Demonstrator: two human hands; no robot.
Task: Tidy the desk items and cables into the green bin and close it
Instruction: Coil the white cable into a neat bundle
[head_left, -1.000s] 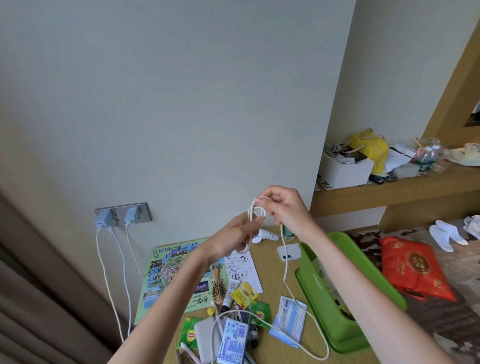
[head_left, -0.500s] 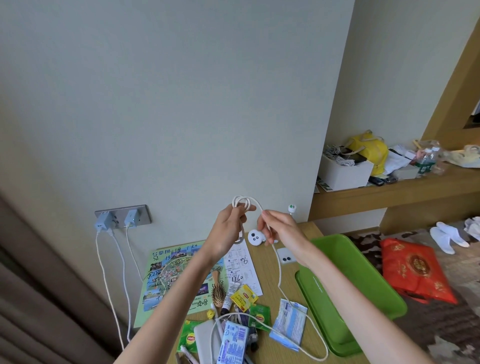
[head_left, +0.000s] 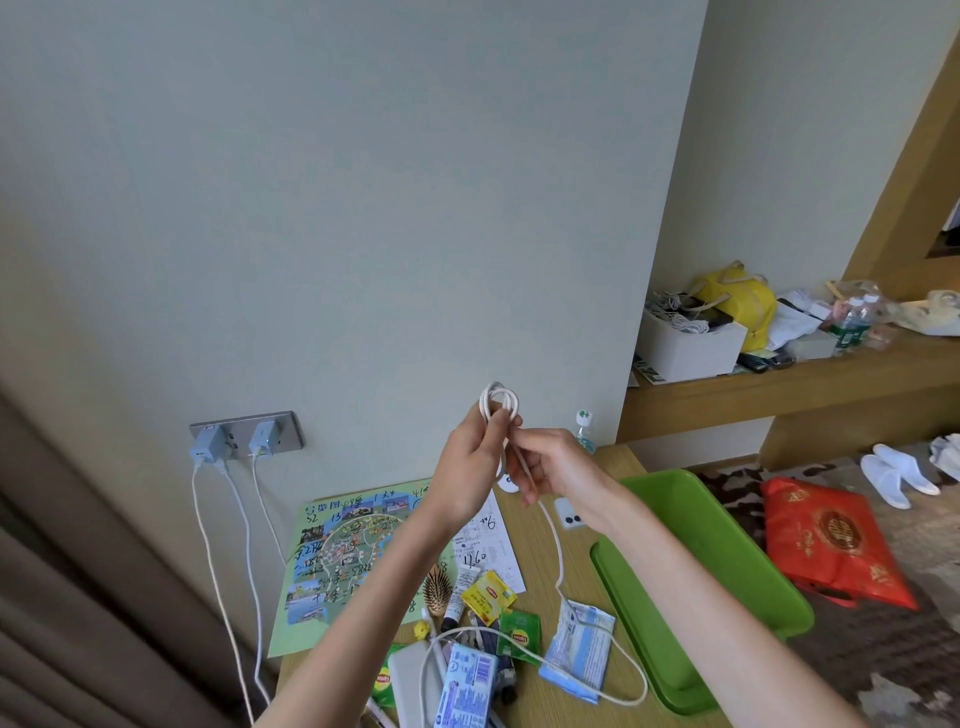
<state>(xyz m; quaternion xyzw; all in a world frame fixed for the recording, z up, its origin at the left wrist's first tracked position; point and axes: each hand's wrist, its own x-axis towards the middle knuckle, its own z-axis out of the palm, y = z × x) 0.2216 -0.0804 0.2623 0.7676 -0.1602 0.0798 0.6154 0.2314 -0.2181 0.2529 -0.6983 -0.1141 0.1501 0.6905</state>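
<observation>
Above the wooden desk (head_left: 537, 569) my left hand (head_left: 470, 467) grips a small coil of white cable (head_left: 500, 402) that loops out over its fingers. My right hand (head_left: 553, 465) pinches the same cable just below the coil. The rest of the cable hangs down and trails across the desk to a white power bank (head_left: 413, 680). The green bin (head_left: 727, 551) lies open at the desk's right edge, to the right of my right forearm. Tea sachets (head_left: 488, 597), a blue packet (head_left: 465, 680), a hairbrush (head_left: 436, 590) and a foil pouch (head_left: 576, 644) lie scattered below my hands.
A colourful map sheet (head_left: 332, 561) and a receipt lie on the left of the desk. Two chargers (head_left: 236, 441) sit in the wall socket with white leads hanging down. A small bottle (head_left: 584, 431) stands at the desk's back. A cluttered shelf (head_left: 779, 379) and a red bag (head_left: 831, 540) are on the right.
My hands have drawn close together and the coil now stands above my left hand. My right hand slid down the cable. The view has dipped slightly.
</observation>
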